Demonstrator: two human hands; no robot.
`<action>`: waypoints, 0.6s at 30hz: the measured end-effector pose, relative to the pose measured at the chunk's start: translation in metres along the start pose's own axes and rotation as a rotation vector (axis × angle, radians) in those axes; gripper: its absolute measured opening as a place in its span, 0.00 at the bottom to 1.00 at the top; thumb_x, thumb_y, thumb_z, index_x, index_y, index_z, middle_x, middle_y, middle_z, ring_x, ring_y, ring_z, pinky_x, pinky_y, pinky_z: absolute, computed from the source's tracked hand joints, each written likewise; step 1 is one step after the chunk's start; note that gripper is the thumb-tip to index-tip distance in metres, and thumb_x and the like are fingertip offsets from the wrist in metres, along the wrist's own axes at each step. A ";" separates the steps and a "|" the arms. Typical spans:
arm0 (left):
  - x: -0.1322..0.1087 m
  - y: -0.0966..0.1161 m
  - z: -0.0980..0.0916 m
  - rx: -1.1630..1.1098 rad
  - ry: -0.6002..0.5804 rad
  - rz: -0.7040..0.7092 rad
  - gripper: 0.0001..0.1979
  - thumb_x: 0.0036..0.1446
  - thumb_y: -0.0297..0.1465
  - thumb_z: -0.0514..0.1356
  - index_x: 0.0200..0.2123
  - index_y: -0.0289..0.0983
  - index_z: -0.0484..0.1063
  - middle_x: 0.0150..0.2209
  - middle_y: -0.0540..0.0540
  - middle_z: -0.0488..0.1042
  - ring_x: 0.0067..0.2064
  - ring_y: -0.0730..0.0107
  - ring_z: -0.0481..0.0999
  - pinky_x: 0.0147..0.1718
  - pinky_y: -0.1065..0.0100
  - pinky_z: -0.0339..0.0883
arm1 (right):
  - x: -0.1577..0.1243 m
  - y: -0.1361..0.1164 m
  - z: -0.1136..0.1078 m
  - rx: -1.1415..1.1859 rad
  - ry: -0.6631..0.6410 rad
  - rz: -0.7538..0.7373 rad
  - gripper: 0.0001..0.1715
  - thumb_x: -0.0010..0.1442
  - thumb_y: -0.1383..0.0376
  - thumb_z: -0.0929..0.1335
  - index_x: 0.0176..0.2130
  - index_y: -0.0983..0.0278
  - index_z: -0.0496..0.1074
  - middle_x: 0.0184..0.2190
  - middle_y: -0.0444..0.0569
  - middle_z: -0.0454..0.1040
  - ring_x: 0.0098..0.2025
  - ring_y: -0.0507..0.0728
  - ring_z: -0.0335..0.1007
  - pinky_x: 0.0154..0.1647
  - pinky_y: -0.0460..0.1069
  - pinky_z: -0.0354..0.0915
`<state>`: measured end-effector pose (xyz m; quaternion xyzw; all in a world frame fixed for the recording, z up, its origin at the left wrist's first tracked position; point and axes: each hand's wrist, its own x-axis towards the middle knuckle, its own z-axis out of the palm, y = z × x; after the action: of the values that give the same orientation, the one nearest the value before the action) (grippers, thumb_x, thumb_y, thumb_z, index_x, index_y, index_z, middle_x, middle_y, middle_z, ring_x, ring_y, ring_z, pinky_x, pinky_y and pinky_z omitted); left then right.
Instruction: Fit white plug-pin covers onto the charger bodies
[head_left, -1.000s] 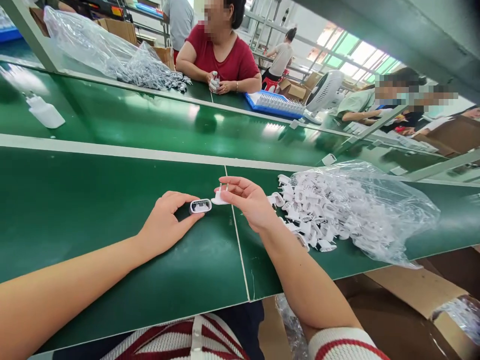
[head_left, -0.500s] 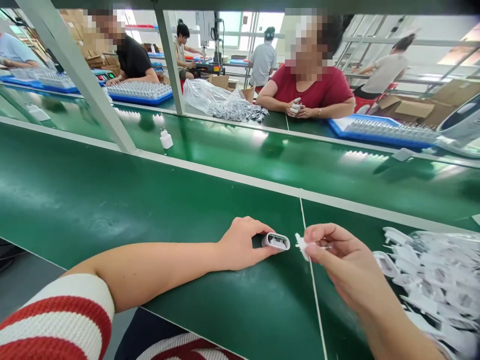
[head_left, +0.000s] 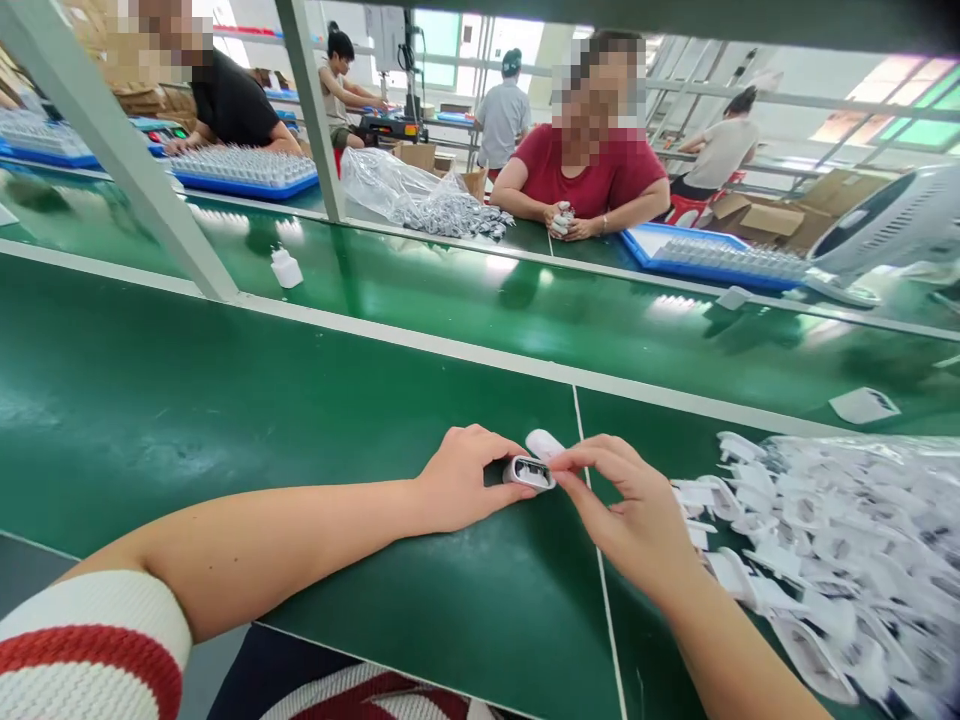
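My left hand [head_left: 461, 480] rests on the green table and is closed around a white charger housing [head_left: 534, 474], with the hollow end facing right. Inside that opening some metallic or dark parts show. Between the thumb and fingertips of my right hand [head_left: 630, 515] is a small white plastic cover [head_left: 543, 442]. Its smooth rounded face shows just above the housing's open end. The cover is beside the opening, and whether the two touch I cannot tell.
A heap of white plastic covers [head_left: 817, 560] lies at the right. On the green belt beyond the pale rail [head_left: 420, 340] stand a white charger [head_left: 286, 268] and a loose white piece [head_left: 864, 405]. Across it, a person in red [head_left: 581, 180] sits near a blue tray [head_left: 712, 262].
My right hand has moved left to the housing's mouth, and the cover is turned so its smooth face shows. My left hand keeps hold of the housing. The camera view has swung slightly right.
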<state>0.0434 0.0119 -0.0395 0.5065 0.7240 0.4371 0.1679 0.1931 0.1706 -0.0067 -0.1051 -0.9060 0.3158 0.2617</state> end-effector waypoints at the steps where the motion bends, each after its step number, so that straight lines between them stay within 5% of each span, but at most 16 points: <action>1: -0.001 0.001 0.000 0.010 0.005 0.016 0.16 0.57 0.43 0.70 0.47 0.45 0.80 0.45 0.49 0.83 0.48 0.57 0.77 0.53 0.56 0.64 | 0.000 -0.002 0.001 0.026 0.005 0.000 0.07 0.64 0.64 0.69 0.36 0.55 0.79 0.35 0.48 0.77 0.39 0.58 0.75 0.41 0.54 0.72; 5: -0.001 0.000 -0.001 0.034 0.004 0.064 0.14 0.61 0.43 0.67 0.47 0.46 0.80 0.46 0.50 0.83 0.47 0.59 0.78 0.51 0.57 0.66 | 0.003 -0.005 0.005 0.218 0.131 0.120 0.04 0.62 0.65 0.71 0.35 0.57 0.79 0.43 0.48 0.81 0.46 0.58 0.78 0.44 0.53 0.74; 11: 0.001 -0.007 0.000 0.070 -0.008 0.036 0.19 0.60 0.49 0.64 0.48 0.46 0.79 0.46 0.48 0.82 0.48 0.55 0.77 0.52 0.54 0.65 | 0.004 -0.002 0.008 0.500 0.159 0.377 0.03 0.58 0.64 0.75 0.36 0.59 0.80 0.38 0.46 0.84 0.42 0.58 0.81 0.48 0.55 0.77; 18: 0.001 -0.009 0.002 0.066 -0.033 0.044 0.16 0.62 0.46 0.63 0.49 0.48 0.79 0.47 0.50 0.82 0.50 0.56 0.76 0.54 0.54 0.63 | -0.001 -0.002 0.015 0.237 0.012 0.096 0.06 0.64 0.64 0.71 0.43 0.56 0.79 0.43 0.45 0.83 0.46 0.56 0.80 0.52 0.54 0.75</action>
<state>0.0390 0.0131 -0.0472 0.5347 0.7239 0.4082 0.1534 0.1853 0.1614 -0.0159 -0.1186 -0.8546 0.4320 0.2625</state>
